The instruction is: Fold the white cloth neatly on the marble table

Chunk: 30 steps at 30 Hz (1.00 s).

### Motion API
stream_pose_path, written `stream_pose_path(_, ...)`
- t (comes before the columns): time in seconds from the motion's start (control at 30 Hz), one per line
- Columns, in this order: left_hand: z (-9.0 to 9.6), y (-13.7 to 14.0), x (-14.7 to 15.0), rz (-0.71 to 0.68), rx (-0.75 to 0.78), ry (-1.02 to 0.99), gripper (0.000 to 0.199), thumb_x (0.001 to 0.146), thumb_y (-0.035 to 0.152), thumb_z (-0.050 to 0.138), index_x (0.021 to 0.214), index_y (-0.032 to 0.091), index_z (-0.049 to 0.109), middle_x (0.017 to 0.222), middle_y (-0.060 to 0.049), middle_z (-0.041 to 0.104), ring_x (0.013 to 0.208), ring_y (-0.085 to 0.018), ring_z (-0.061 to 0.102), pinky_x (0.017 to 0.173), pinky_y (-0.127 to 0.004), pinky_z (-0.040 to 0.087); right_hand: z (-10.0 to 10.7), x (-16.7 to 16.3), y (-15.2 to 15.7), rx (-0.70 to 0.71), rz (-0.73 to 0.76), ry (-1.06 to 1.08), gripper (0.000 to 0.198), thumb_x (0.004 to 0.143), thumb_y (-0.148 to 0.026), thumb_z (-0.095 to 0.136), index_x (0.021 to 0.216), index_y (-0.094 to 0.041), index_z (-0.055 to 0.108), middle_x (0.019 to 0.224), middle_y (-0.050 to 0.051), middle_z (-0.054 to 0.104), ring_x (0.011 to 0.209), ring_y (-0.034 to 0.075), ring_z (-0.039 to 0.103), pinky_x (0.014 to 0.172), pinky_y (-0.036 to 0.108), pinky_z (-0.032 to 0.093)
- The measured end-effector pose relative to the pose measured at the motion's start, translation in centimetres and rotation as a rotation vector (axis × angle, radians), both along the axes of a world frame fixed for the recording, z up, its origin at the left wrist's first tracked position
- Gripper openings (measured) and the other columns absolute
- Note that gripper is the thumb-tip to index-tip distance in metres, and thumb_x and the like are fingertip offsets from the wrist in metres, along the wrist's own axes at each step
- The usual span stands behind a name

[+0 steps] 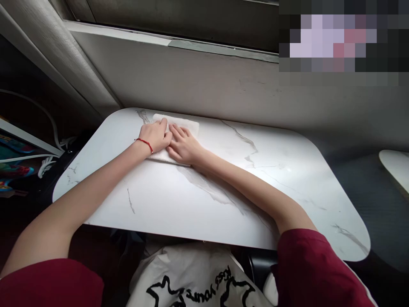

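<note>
A white cloth (191, 126) lies folded flat near the far left edge of the white marble-patterned table (153, 196). My left hand (156, 134), with a red string bracelet on its wrist, rests on the cloth's left part with its fingers bent and closed on it. Beside it, touching its fingertips, my right hand (183, 146) lies palm down on the cloth with its fingers stretched out. Both palms hide the middle of the cloth.
A pale wall panel with a ledge (191, 76) runs behind the table. At left are a curtain (70, 55) and white cables (47, 164). Another white tabletop (396, 166) shows at right. Below the near edge is light fabric with black drawings (194, 273).
</note>
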<state>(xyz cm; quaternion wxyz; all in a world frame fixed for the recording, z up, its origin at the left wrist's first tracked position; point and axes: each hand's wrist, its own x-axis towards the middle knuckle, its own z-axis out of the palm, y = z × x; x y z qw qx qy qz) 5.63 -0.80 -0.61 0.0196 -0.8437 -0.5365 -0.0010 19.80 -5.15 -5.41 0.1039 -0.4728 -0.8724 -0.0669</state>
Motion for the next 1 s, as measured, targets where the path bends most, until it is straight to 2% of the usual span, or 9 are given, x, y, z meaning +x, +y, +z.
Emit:
stream_pose_path(0.17, 0.3, -5.4, -2.3, -0.035, -0.019, 0.083, 0.040, 0.091, 0.026, 0.034, 0.122, 0.013, 0.054, 0.113, -0.018, 0.070, 0.099, -0.034, 0.070, 0.077, -0.040, 0.050, 0.1, -2.1, -5.9, -0.010, 0.064, 0.070, 0.049, 0.101, -0.035, 0.038, 0.133, -0.005, 0.060, 0.155, 0.031, 0.038, 0.148, 0.043, 0.033, 0.116, 0.060, 0.030)
stream_pose_path(0.3, 0.5, -10.6, -4.9, -0.025, -0.052, 0.135, 0.040, 0.090, 0.024, 0.032, 0.121, 0.013, 0.055, 0.109, -0.017, 0.069, 0.089, -0.031, 0.071, 0.066, -0.037, 0.050, 0.2, -4.1, -10.1, -0.010, 0.146, 0.067, 0.049, 0.100, -0.038, 0.040, 0.132, -0.005, 0.058, 0.154, 0.031, 0.040, 0.147, 0.042, 0.035, 0.118, 0.060, 0.029)
stream_pose_path(0.4, 0.6, -13.9, -7.2, 0.032, -0.058, 0.170, 0.042, 0.092, 0.025, 0.027, 0.120, 0.013, 0.055, 0.105, -0.017, 0.069, 0.080, -0.030, 0.071, 0.057, -0.036, 0.047, 0.5, -5.6, -11.7, -0.005, 0.287, 0.021, 0.049, 0.101, -0.042, 0.040, 0.131, -0.008, 0.058, 0.154, 0.028, 0.042, 0.147, 0.040, 0.037, 0.119, 0.058, 0.029)
stream_pose_path(0.5, 0.5, -15.6, -9.3, 0.109, -0.064, 0.190, 0.041, 0.092, 0.027, 0.026, 0.116, 0.016, 0.057, 0.103, -0.015, 0.070, 0.072, -0.027, 0.069, 0.053, -0.034, 0.045, 0.9, -6.9, -11.7, 0.008, 0.414, -0.020, 0.049, 0.102, -0.044, 0.036, 0.131, -0.011, 0.057, 0.153, 0.026, 0.045, 0.146, 0.039, 0.038, 0.119, 0.058, 0.029)
stream_pose_path(0.67, 0.8, -14.0, -11.0, 0.184, -0.098, 0.199, 0.040, 0.089, 0.029, 0.029, 0.116, 0.017, 0.056, 0.102, -0.014, 0.071, 0.073, -0.030, 0.069, 0.057, -0.037, 0.049, 1.2, -8.7, -9.5, 0.027, 0.446, -0.082, 0.052, 0.104, -0.045, 0.029, 0.136, -0.012, 0.053, 0.155, 0.024, 0.042, 0.146, 0.039, 0.037, 0.117, 0.059, 0.030)
stream_pose_path(0.87, 1.8, -9.2, -11.2, 0.241, -0.158, 0.198, 0.044, 0.089, 0.030, 0.029, 0.122, 0.015, 0.054, 0.104, -0.018, 0.073, 0.085, -0.035, 0.071, 0.069, -0.043, 0.052, 1.3, -10.0, -5.8, 0.028, 0.379, -0.137, 0.057, 0.105, -0.046, 0.024, 0.145, -0.014, 0.049, 0.160, 0.022, 0.037, 0.151, 0.035, 0.031, 0.121, 0.055, 0.026)
stream_pose_path(1.0, 2.5, -5.9, -10.3, 0.263, -0.204, 0.223, 0.048, 0.086, 0.030, 0.032, 0.124, 0.011, 0.055, 0.107, -0.021, 0.074, 0.099, -0.036, 0.071, 0.081, -0.043, 0.052, 1.3, -10.2, -3.5, 0.018, 0.314, -0.135, 0.058, 0.106, -0.045, 0.023, 0.147, -0.015, 0.050, 0.161, 0.021, 0.034, 0.153, 0.033, 0.028, 0.122, 0.053, 0.024)
